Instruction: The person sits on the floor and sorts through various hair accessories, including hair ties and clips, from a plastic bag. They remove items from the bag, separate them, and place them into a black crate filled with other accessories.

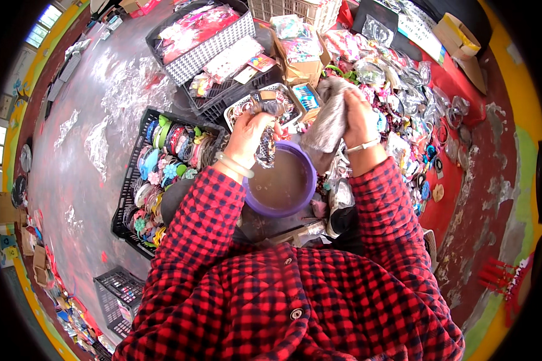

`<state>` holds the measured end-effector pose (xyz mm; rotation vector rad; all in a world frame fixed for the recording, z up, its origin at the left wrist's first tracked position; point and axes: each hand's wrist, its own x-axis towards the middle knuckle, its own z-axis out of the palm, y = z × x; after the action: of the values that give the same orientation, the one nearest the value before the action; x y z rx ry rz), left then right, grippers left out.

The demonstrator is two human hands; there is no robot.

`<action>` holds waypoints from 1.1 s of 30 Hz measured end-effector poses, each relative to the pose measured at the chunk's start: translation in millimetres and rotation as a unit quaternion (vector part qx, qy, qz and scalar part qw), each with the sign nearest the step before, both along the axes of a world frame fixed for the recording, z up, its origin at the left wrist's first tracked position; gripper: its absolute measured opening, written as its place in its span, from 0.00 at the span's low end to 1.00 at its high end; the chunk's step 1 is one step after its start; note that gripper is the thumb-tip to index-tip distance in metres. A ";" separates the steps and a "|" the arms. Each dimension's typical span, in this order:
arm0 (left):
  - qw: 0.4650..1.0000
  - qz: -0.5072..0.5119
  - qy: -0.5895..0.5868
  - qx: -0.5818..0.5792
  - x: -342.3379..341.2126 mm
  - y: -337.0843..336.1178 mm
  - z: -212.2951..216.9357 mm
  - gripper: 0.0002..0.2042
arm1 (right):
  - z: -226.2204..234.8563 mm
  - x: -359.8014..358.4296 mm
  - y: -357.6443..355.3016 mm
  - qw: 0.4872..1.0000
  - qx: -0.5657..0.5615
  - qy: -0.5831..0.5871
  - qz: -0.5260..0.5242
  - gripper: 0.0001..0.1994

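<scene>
My left hand (pixel 250 137) is closed around a dark patterned item in shiny clear wrapping (pixel 266 149); its exact kind I cannot make out. It hangs over the far left rim of a purple basin (pixel 312 180) holding murky brownish water. In my right hand (pixel 360 123) is a damp-looking grey cloth (pixel 328 123), gripped between thumb and fingers, its lower end drooping beside the basin's far right rim. Just beyond my left hand stands a white tray (pixel 227 115) of small accessories.
To the left lies a black crate (pixel 128 192) packed with colourful headbands. Grey crates (pixel 214 51) of packaged goods and a cardboard box (pixel 303 71) stand ahead. A large heap of bagged hair accessories (pixel 397 114) spreads over red sheeting at the right. A small black basket (pixel 117 292) sits lower left.
</scene>
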<state>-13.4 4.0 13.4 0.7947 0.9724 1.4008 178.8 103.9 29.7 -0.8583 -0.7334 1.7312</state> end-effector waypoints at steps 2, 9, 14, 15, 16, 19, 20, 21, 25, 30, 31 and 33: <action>0.994 0.026 -0.032 -0.103 1.7 0.7 0.4 0.11 | -1.5 7.2 4.9 0.997 -0.056 0.047 -0.035 0.10; 0.986 0.047 0.079 -0.139 9.1 1.9 -4.7 0.13 | 14.0 0.4 -5.8 0.996 -0.038 0.077 -0.003 0.11; 0.984 -0.053 0.152 -0.070 10.7 0.9 -0.8 0.11 | 29.2 -31.6 -54.5 0.970 0.190 -0.110 0.102 0.16; 0.981 -0.054 0.183 0.024 12.5 -0.7 -8.7 0.11 | 8.8 -36.9 -54.1 0.908 0.335 -0.227 0.109 0.17; 0.969 -0.054 0.212 0.117 14.0 -2.2 -17.6 0.11 | -6.5 -40.0 -53.2 0.811 0.465 -0.337 0.113 0.17; 0.956 -0.043 0.248 0.149 15.7 -9.5 -18.3 0.13 | 1.1 -41.5 -54.4 0.724 0.532 -0.433 0.072 0.13; 0.956 -0.046 0.245 0.158 16.8 -10.3 -12.9 0.12 | 3.4 -40.9 -53.1 0.714 0.526 -0.459 0.053 0.12; 0.947 -0.099 0.265 0.150 13.3 -10.5 -10.7 0.11 | 0.4 -41.0 -49.8 0.734 0.513 -0.444 0.036 0.11; 0.913 -0.152 0.344 0.159 12.4 -12.9 2.3 0.10 | -15.9 -42.0 -42.6 0.803 0.456 -0.383 -0.018 0.10; 0.939 -0.244 0.226 0.089 15.9 -15.7 -2.0 0.06 | -26.3 -32.3 -30.0 0.893 0.296 -0.335 0.049 0.12; 0.933 -0.258 0.236 0.091 16.7 -16.1 3.7 0.06 | -44.0 -28.7 -17.6 0.900 0.295 -0.315 0.064 0.13; 0.922 -0.286 0.241 0.099 15.4 -14.8 6.1 0.07 | -55.5 -23.0 -5.9 0.959 0.198 -0.186 0.075 0.13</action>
<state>2.0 -10.9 19.5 1.4889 0.8649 0.8071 155.8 98.1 -25.8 -0.8703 -1.3764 1.4880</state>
